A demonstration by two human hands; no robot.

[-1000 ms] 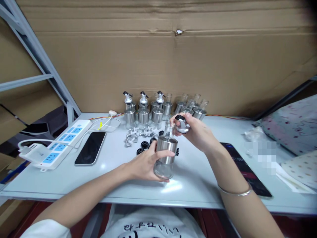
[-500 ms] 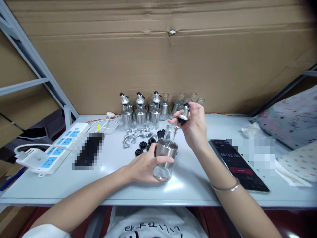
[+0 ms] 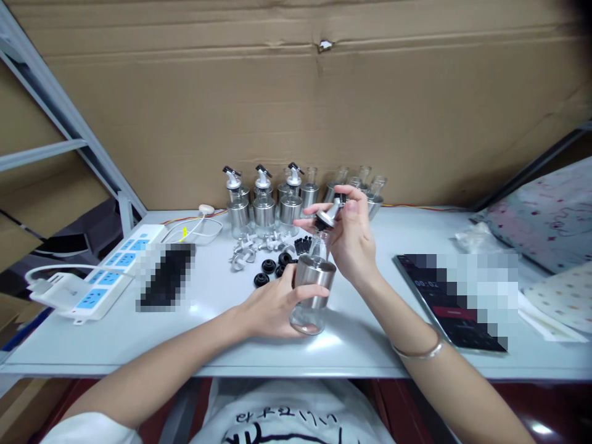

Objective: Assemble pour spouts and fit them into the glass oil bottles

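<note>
- Head view, left side: we see the left hand [image 3: 272, 305] curled about the steel sleeve of a glass bottle [image 3: 316, 277], its fingers closed only as far as the sleeve's girth allows.
- Head view, right side: the right hand [image 3: 354, 240] pinches a silver pouring spout [image 3: 329, 214] near its dark top between thumb and forefinger, while the remaining fingers spread loosely leftward, beyond the bottle's neck.
- Key relation: we note that the bottle's mouth lies just below and to the left of the right thumb and forefinger, and above the left fingers. The bottle's long axis is near upright, its neck leaning slightly right; the spout is tilted, its black lower end pointing down and left towards the mouth. The right hand is nearer that mouth. The mouth is partly masked, so we cannot tell whether spout and rim touch.
- Surroundings: beyond the left fingers we find black stoppers [image 3: 261, 280], silver spout parts [image 3: 243, 259] and small black pieces [image 3: 303, 245]. Farther off stand spouted bottles [image 3: 264, 213] and, behind the right fingers, open bottles [image 3: 375, 200]. To the right of the right wrist lies a phone [image 3: 444, 308].
</note>
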